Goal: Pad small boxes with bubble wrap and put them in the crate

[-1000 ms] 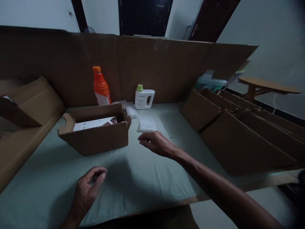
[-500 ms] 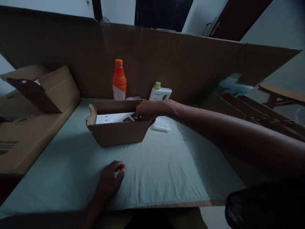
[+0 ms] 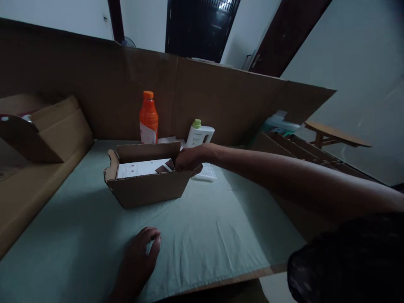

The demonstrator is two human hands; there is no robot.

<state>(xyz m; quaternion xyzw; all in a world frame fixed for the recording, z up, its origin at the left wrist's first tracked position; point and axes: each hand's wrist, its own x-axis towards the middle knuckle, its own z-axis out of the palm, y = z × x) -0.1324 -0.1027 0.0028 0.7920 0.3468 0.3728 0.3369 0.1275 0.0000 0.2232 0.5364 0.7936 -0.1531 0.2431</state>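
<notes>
Carton (image 3: 143, 168), white and printed, lies inside the open cardboard box (image 3: 151, 191), long axis running left to right. Right hand (image 3: 188, 158), nearer, reaches in at its right end, grip hidden; left hand (image 3: 140, 257), apart, curls loosely, empty, over green cloth (image 3: 195, 235).

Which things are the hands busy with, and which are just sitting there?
Busy with:
- open cardboard box, right hand reaching in
- white carton inside, near that hand

Just there:
- orange bottle
- white jug, green cap
- bubble wrap
</notes>
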